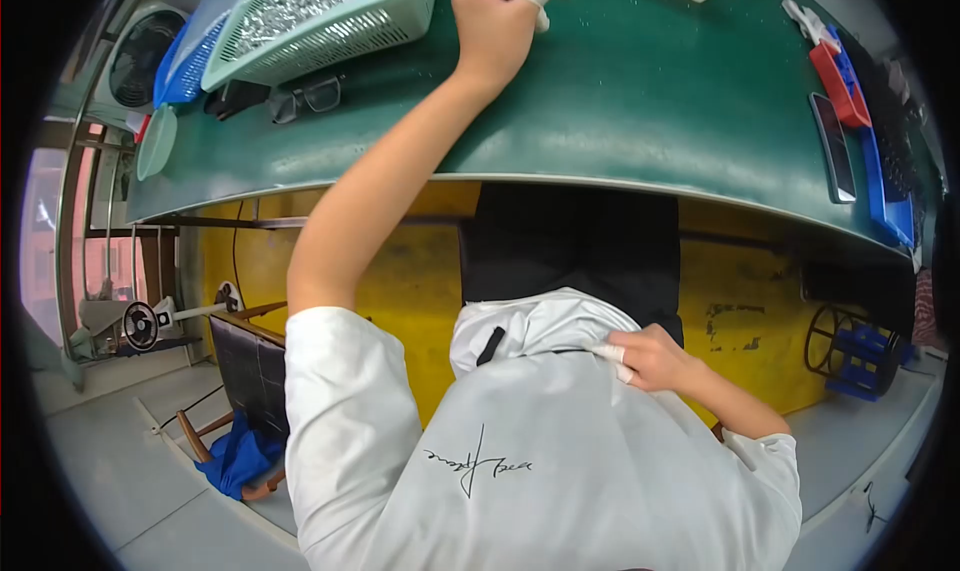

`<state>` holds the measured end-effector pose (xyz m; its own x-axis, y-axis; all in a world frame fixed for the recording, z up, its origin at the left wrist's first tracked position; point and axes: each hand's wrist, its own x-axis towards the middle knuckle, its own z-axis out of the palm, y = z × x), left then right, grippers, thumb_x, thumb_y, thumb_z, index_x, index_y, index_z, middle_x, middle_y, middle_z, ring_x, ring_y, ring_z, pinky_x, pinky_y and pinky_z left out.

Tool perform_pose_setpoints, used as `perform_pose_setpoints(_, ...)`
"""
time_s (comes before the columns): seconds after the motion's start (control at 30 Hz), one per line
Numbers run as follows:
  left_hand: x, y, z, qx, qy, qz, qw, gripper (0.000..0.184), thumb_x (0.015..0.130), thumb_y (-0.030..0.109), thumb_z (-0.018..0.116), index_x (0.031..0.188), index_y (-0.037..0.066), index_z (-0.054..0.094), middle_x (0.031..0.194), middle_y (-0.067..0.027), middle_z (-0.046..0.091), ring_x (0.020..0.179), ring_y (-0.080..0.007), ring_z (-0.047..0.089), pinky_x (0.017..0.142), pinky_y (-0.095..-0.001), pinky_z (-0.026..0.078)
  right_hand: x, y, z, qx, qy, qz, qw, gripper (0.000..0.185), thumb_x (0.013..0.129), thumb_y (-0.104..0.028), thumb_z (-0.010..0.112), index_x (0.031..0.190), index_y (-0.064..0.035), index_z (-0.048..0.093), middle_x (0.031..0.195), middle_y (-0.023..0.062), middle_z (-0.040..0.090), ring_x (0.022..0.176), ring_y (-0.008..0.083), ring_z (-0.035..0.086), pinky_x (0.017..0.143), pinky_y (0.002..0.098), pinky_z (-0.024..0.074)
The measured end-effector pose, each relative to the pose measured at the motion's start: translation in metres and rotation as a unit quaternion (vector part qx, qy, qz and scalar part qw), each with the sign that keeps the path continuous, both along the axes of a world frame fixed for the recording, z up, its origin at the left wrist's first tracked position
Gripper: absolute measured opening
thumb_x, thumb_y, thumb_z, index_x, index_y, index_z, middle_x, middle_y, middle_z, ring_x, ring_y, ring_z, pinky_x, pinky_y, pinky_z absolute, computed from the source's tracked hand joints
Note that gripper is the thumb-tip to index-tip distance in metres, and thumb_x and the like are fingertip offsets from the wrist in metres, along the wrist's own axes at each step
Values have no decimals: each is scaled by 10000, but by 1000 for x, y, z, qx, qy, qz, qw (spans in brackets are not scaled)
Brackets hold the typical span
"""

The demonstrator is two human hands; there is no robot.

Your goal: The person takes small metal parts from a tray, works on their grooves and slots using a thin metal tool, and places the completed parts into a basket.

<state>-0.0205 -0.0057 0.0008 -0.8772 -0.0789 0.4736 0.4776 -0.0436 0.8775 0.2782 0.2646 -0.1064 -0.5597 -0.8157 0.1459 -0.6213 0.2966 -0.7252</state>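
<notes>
Beside the left hand, a basket — apparently lengthwise — slants away rightward.

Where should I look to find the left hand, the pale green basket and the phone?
Left hand (497,26): head view, on the back of the hand.
Pale green basket (350,36): head view, on its slotted side wall.
Phone (833,149): head view, on its dark face.

Bright, even light fills a fisheye view with blackened corners, bowing the table edge at 12 o'clock; a pale window glows at 9, shiny pieces glinting at 11.
</notes>
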Motion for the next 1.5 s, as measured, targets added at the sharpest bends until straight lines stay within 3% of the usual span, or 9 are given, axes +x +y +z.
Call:
perform_pose_setpoints(0.1,-1,4,-5,-9,-19,-9,1000,208,969,137,702,1021,-57,758,859,-92,759,542,-65,542,514,-218,404,-14,-2,1,35,-119,-21,992,521,887,-160,711,1395,-103,616,868,72,550,686,278,584,594,371,512)
perform_pose_setpoints(0.23,2,2,-2,-27,-18,-19,999,223,971,151,702,1014,-60,758,843,-86,755,539,-62,540,511,-215,400,-15,-8,-3,79,-143,48,985,615,860,-104,702,1454,-115,543,983,70,557,729,270,597,619,371,517)
perform_pose_setpoints(0.4,7,0,-3,-20,-9,-31,999,235,965,173,715,977,-57,761,823,-72,750,532,-63,540,499,-215,397,-15,-21,-3,179,-29,75,981,764,704,48,646,1442,-112,532,991,69,551,685,276,611,559,371,525)
perform_pose_setpoints(0.77,-8,1,-7,65,-55,-133,987,221,968,173,720,975,-46,750,821,-61,727,590,-76,592,540,-227,449,-5,-16,-25,175,-59,-125,975,644,693,117,626,1301,-85,560,1023,116,563,739,372,645,587,444,542)
perform_pose_setpoints(0.9,-4,10,14,77,-111,-201,970,211,979,162,706,984,-46,740,833,-64,719,650,-92,644,588,-226,492,-18,-66,-25,92,-74,-54,992,632,690,130,624,1283,-77,546,1059,123,574,767,395,657,611,443,569)
perform_pose_setpoints(0.93,-9,11,15,82,-123,-220,964,249,924,222,764,989,-19,772,838,-80,741,689,-129,670,643,-277,524,-22,-80,-17,100,-90,-69,988,631,695,124,622,1287,-77,543,1064,118,566,778,391,661,623,447,569)
perform_pose_setpoints(1.1,-11,15,17,46,-87,-201,975,208,965,166,713,1016,-28,768,878,-87,756,663,-112,666,621,-248,523,-42,-113,-6,130,-177,-75,973,684,681,118,611,1322,-105,532,1086,128,542,858,396,653,710,489,543)
perform_pose_setpoints(1.37,1,21,14,21,-88,-221,971,185,972,126,711,1057,-32,759,896,-104,754,700,-130,687,655,-263,549,-51,-111,-31,2,-411,-44,911,655,625,178,535,1240,-43,590,997,49,520,736,196,518,657,294,425)
perform_pose_setpoints(1.5,-6,18,12,-24,-103,-190,976,187,973,126,710,1068,-28,756,904,-104,756,708,-128,689,660,-263,551,-54,-84,-39,-46,-415,-9,909,600,640,163,578,1213,-12,595,1026,62,533,876,158,548,736,263,438)
